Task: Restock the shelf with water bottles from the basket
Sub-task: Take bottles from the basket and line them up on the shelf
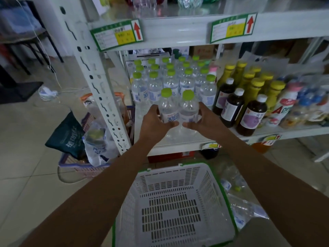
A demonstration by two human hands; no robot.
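Writing: the two water bottles (178,111) I hold have white labels with blue characters, too blurred for me to read; the green-framed price tags (116,35) on the upper shelf rail carry red arrows pointing up and a yellow patch, the print too small to make out.
Other labels: a white bottle (284,104) near the right end of the shelf shows red letters "AD" (the rest is cut off); the dark green bag (68,138) in the purple basket (78,167) on the floor bears pale characters I cannot read.
Left hand: my left hand (154,122) is curled around the left of the two bottles, fingers on its far side, thumb across the front.
Right hand: my right hand (201,120) wraps the right bottle the same way, thumb tip just beside the left thumb.
Bottles: both stand upright, side by side and touching, green caps up, at the front edge of the shelf (178,139), just in front of the rows of green-capped bottles (170,75) already there.
Neighbours: dark bottles with white caps (229,100) and yellow-capped bottles (256,86) stand to the right on the same shelf.
Basket: the white basket (178,202) with a green rim sits on the floor below my arms, its slotted bottom bare.
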